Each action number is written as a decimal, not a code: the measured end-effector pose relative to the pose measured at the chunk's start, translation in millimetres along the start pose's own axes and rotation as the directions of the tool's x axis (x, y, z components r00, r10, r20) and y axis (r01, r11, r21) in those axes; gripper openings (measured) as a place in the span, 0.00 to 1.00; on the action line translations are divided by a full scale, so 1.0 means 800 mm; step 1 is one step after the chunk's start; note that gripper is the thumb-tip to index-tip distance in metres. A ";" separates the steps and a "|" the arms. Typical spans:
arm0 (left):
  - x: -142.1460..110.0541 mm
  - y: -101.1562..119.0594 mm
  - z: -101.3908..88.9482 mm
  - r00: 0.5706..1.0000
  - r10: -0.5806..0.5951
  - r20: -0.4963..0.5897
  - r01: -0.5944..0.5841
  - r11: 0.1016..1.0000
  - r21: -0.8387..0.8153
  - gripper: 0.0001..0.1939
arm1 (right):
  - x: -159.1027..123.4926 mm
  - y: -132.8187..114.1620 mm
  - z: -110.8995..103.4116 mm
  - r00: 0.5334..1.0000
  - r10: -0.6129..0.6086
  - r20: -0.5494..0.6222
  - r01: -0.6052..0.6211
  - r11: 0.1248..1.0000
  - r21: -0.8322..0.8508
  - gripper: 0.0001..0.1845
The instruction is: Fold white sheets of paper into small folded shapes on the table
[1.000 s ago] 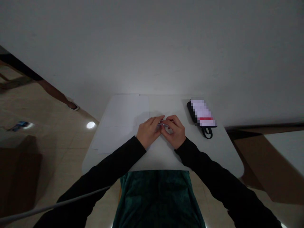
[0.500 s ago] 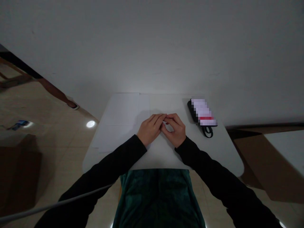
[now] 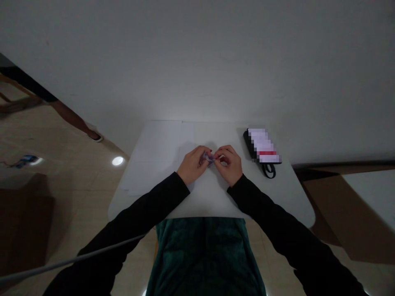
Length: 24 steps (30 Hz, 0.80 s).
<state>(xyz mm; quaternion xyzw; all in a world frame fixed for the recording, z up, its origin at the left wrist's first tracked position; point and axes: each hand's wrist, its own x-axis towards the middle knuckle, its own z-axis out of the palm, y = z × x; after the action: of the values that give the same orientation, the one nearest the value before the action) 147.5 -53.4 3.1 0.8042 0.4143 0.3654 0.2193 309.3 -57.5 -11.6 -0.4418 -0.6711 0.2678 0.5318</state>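
Note:
Both of my hands meet above the middle of the white table (image 3: 212,205). Between their fingertips is a small, crumpled-looking purple and pale piece (image 3: 210,158), too small and dim to name surely. My left hand (image 3: 193,165) is closed around its left side, thumb below and fingers above. At its right end, my right hand (image 3: 230,165) pinches it between thumb and fingers. White paper sheets (image 3: 157,144) lie flat on the table beside my left hand.
A phone with a blurred screen (image 3: 263,144) rests on a black case (image 3: 250,146) with a strap loop (image 3: 269,170), right of my hands. A wall (image 3: 197,61) rises behind the table. A cable (image 3: 77,258) crosses my left sleeve. Another person's leg (image 3: 72,118) shows at far left.
My fingertips have drawn slightly apart, and the purple and pale piece between them now shows more. The sheets and phone stay in place.

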 end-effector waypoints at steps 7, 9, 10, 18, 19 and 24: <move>0.004 -0.003 -0.003 0.997 -0.067 -0.035 0.066 0.997 -0.038 0.08 | 0.001 0.006 -0.005 0.983 -0.120 0.138 0.139 0.981 -0.135 0.10; 0.004 -0.002 -0.003 0.998 -0.059 -0.004 0.059 0.997 -0.056 0.09 | 0.001 0.006 -0.005 0.968 -0.162 0.190 0.198 0.961 -0.191 0.14; 0.004 -0.001 -0.004 0.998 -0.054 0.009 0.055 0.997 -0.062 0.09 | 0.000 0.006 -0.006 0.963 -0.170 0.210 0.214 0.954 -0.208 0.15; 0.003 0.001 -0.002 0.999 -0.035 0.017 0.037 0.996 -0.081 0.08 | 0.006 0.011 -0.006 0.960 -0.130 0.249 0.196 0.944 -0.264 0.12; 0.003 0.001 -0.002 0.999 -0.031 0.017 0.033 0.996 -0.083 0.08 | 0.007 0.013 -0.007 0.959 -0.119 0.256 0.190 0.942 -0.276 0.11; 0.003 -0.002 0.000 0.999 -0.028 0.016 0.029 0.996 -0.080 0.07 | 0.020 0.020 -0.007 0.938 -0.092 0.333 0.203 0.927 -0.315 0.07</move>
<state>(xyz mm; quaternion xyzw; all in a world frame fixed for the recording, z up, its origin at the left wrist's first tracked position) 147.7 -50.5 2.8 0.7914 0.4091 0.3728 0.2596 318.7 -36.7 -15.5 -0.4274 -0.8149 0.1712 0.3520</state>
